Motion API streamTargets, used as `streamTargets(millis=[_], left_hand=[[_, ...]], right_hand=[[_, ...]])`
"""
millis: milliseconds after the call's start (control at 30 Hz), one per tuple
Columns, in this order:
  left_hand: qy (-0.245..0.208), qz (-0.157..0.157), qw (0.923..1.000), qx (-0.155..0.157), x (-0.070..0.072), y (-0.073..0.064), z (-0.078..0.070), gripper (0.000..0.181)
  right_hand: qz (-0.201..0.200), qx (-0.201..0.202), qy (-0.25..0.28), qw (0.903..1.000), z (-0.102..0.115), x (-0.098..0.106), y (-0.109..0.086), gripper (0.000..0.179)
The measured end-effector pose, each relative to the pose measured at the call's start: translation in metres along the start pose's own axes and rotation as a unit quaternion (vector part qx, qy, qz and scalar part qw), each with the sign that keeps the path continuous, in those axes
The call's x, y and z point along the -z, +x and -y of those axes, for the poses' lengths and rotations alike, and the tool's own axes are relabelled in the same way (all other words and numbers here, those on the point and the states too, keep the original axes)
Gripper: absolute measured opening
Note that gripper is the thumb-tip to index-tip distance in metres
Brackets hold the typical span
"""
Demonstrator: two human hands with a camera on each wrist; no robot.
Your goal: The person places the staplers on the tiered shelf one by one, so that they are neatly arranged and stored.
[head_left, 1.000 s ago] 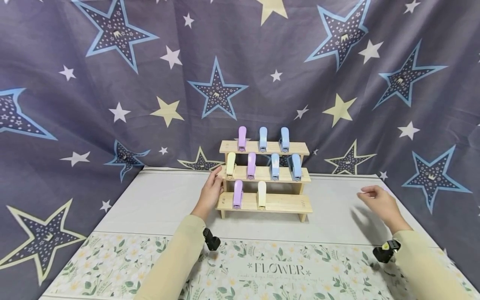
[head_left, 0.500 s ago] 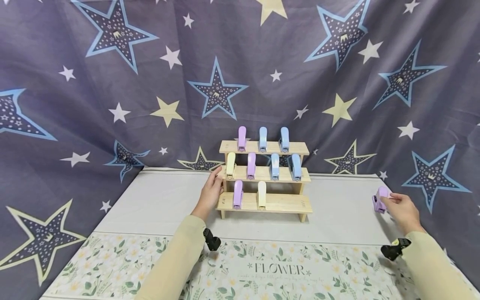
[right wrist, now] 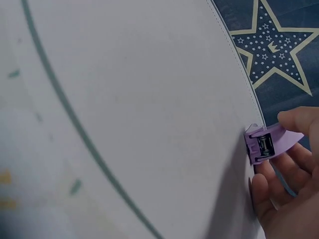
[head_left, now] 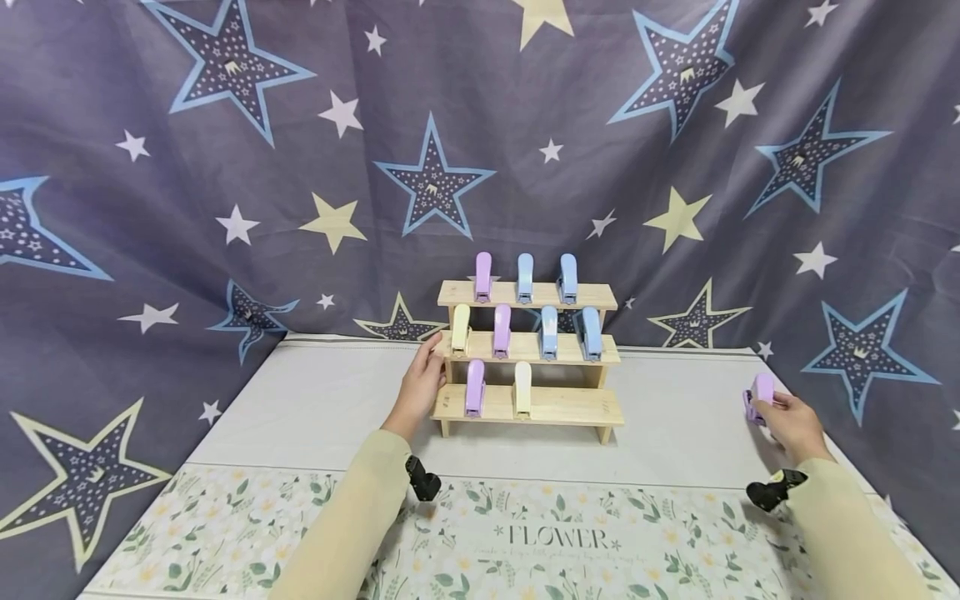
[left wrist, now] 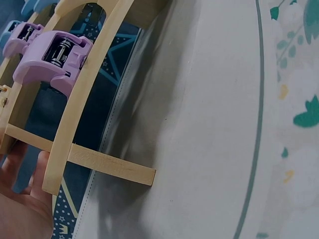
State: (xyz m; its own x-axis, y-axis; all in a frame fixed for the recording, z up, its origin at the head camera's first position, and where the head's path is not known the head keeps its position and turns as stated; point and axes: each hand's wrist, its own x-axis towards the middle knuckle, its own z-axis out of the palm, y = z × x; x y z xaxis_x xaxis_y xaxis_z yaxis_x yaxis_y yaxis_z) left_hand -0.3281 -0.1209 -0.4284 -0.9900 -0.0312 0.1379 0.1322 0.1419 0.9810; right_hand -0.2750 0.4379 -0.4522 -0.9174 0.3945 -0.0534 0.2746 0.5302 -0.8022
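A purple stapler (head_left: 761,396) is pinched between thumb and fingers of my right hand (head_left: 797,427), over the far right of the table. The right wrist view shows this stapler (right wrist: 262,145) with its dark metal spring exposed. My left hand (head_left: 422,387) holds the left end of a three-tier wooden stand (head_left: 573,406), its fingers at the side upright, partly hidden behind the wood in the left wrist view. On the lowest tier stand another purple stapler (head_left: 475,389) and a cream stapler (head_left: 522,390) on the left half; its right half is bare wood.
The middle tier carries a yellow stapler (head_left: 461,331), a purple one and two blue ones. On the top tier are a purple stapler (head_left: 483,277) and two blue ones. A star-patterned curtain (head_left: 300,183) hangs behind; a floral mat (head_left: 555,533) covers the table's front.
My right hand, holding nothing visible a second ago, moved right and now holds a purple stapler, shifting slightly back left lately. The left hand and stand stay put.
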Motion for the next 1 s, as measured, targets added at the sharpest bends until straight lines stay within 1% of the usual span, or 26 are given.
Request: streamTargets(millis=[100,300,533,600,767,900,1000], left_hand=[[-0.004,0.001,1.0,-0.002,0.0,0.0,0.0,0.047],[0.011,-0.002,0.9999,-0.001,-0.002,0.0,0.0,0.048],[0.015,-0.003,0.9999,0.005,-0.002,0.001,0.0,0.048],[0.014,-0.002,0.9999,0.007,-0.002,0.001,0.0,0.047],[0.015,-0.004,0.9999,0.006,-0.002,0.001,0.001,0.047],[0.015,-0.003,0.9999,0.004,-0.001,0.002,0.002,0.047],[0.011,-0.002,0.9999,0.003,-0.001,0.003,0.003,0.048]], right_hand=[[-0.005,-0.004,-0.004,1.0,0.0,0.0,0.001,0.068],[-0.016,-0.011,-0.019,0.9996,0.0,-0.001,0.002,0.066],[0.005,-0.029,0.015,0.9995,-0.001,-0.001,0.0,0.07],[0.01,-0.028,0.017,0.9994,-0.001,-0.001,-0.001,0.071],[0.018,0.001,-0.01,0.9998,0.002,-0.004,-0.002,0.071],[0.032,0.046,-0.036,0.9978,0.009,-0.008,-0.005,0.066],[0.039,0.085,-0.052,0.9943,0.018,-0.012,-0.008,0.063]])
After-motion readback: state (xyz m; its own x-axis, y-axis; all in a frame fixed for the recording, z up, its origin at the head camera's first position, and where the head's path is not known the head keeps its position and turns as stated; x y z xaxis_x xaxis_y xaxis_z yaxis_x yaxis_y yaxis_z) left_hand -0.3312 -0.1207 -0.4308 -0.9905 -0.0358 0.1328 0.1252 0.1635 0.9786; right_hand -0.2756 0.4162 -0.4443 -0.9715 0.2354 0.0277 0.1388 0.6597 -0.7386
